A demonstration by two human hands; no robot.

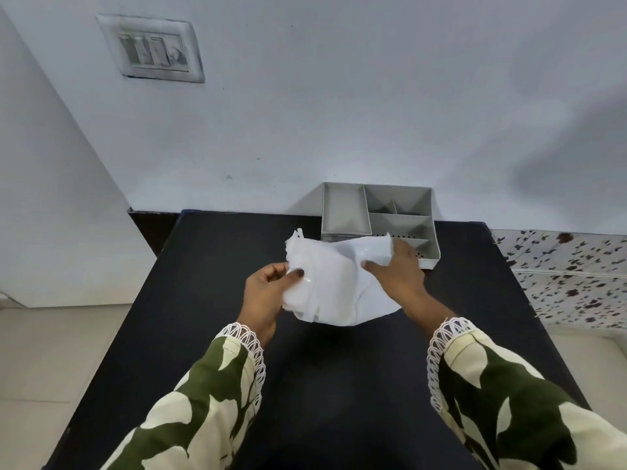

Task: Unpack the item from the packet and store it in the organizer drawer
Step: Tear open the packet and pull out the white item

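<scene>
A crumpled white plastic packet (pixel 336 283) is held above the middle of the black table (pixel 210 334). My left hand (pixel 268 296) pinches its left side with thumb on top. My right hand (pixel 397 269) grips its right edge, fingers wrapped behind the plastic. The packet's torn top edge sticks up at the upper left. What is inside the packet is hidden. Behind it, against the wall, stands the grey organizer (pixel 346 208) with several empty compartments; the packet and my right hand cover its front.
A pale wall (pixel 339 113) rises right behind the table, with a switch plate (pixel 152 49) high on the left. A floral-patterned surface (pixel 570 276) lies to the right of the table. Light floor tiles show at the left.
</scene>
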